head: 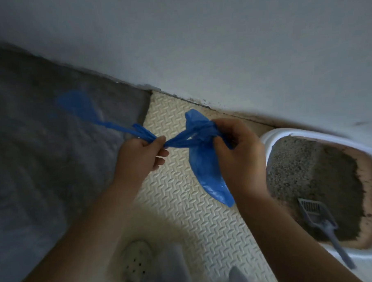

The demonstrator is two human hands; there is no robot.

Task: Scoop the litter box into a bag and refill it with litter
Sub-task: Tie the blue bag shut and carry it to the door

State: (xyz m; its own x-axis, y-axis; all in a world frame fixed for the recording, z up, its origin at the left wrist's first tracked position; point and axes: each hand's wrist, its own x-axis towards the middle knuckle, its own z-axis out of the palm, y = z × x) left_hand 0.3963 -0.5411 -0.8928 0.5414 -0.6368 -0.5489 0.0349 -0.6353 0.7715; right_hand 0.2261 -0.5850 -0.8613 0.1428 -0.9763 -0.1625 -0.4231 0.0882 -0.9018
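The fingers of the left hand (145,155) were curled tight around the twisted handles (176,142) of a blue bag (205,174). The right hand (239,157) pinched its bunched neck. The handles ran taut and roughly level between the hands, and the bag hung below. The litter box (272,135), with the scoop (318,216) lying in it, sat nearest the right hand.
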